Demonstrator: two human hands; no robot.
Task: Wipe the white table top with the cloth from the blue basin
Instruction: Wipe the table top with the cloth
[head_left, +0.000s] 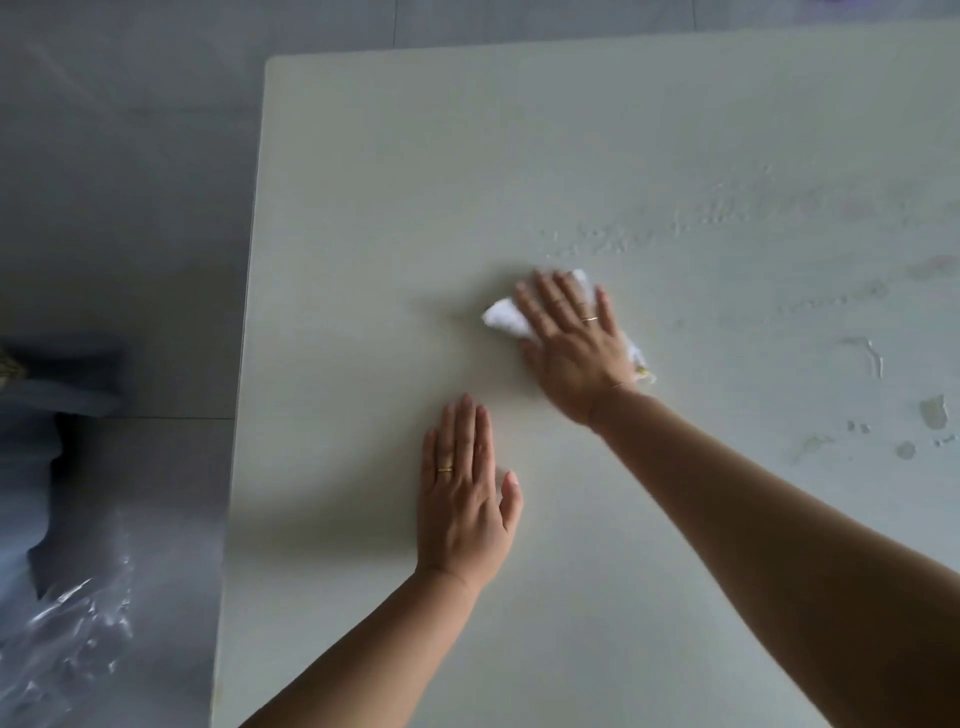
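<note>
Cloth (503, 318) mostly hidden under right hand (571, 343) — fingertips blurred.

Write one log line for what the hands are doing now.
right hand flat on cloth | left hand flat on table | wet streaks

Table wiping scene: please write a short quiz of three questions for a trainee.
1. Which hand presses the white cloth on the table top?
2. True or false: the left hand grips a corner of the cloth.
3. Where do wet streaks and droplets show? A) right of the cloth B) under the left hand C) at the far left corner

Key
1. The right hand, palm flat on it.
2. False; it lies flat on the bare table.
3. A
</note>
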